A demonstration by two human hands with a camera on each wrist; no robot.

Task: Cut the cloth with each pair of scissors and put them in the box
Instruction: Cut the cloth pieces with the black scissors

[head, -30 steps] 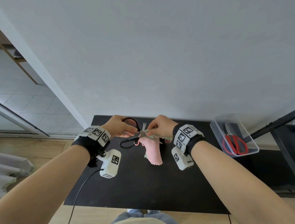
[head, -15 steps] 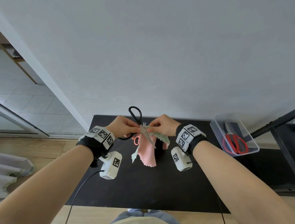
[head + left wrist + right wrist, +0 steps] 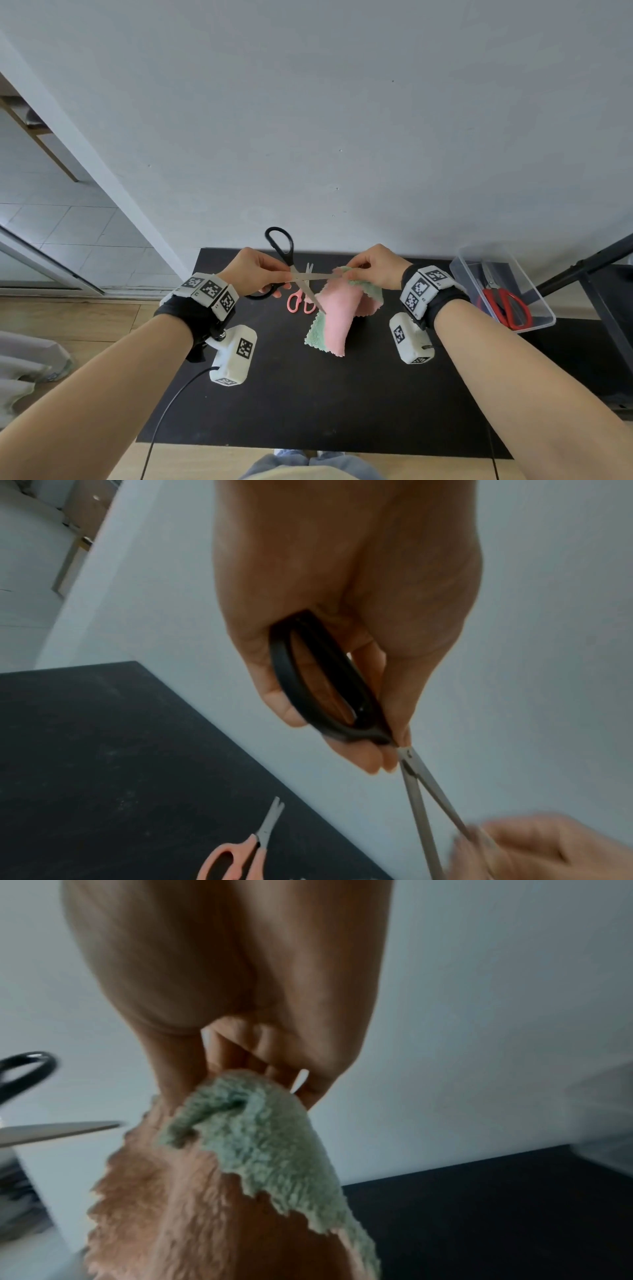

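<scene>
My left hand [image 3: 260, 274] grips the black-handled scissors [image 3: 281, 245] above the black table; the fingers curl through one black loop [image 3: 322, 680]. The steel blades [image 3: 310, 286] are spread wide, one pointing at the cloth's top edge, the other slanting down across it. My right hand [image 3: 370, 270] pinches the pink and green cloth [image 3: 337, 318] by its upper edge [image 3: 240, 1112], and the rest hangs to the table. A blade tip [image 3: 68, 1130] sits just left of the cloth. Pink-handled scissors [image 3: 300, 298] lie on the table [image 3: 308, 411] behind.
A clear plastic box [image 3: 501, 296] stands at the table's right edge with red-handled scissors [image 3: 507, 306] inside. A white wall rises right behind the table. A dark stand [image 3: 582, 267] is at the far right. The pink scissors [image 3: 240, 856] also show in the left wrist view.
Both hands have risen and drawn apart. The black scissors' blades have spread wide open, and the cloth has been lifted and now hangs longer from my right hand.
</scene>
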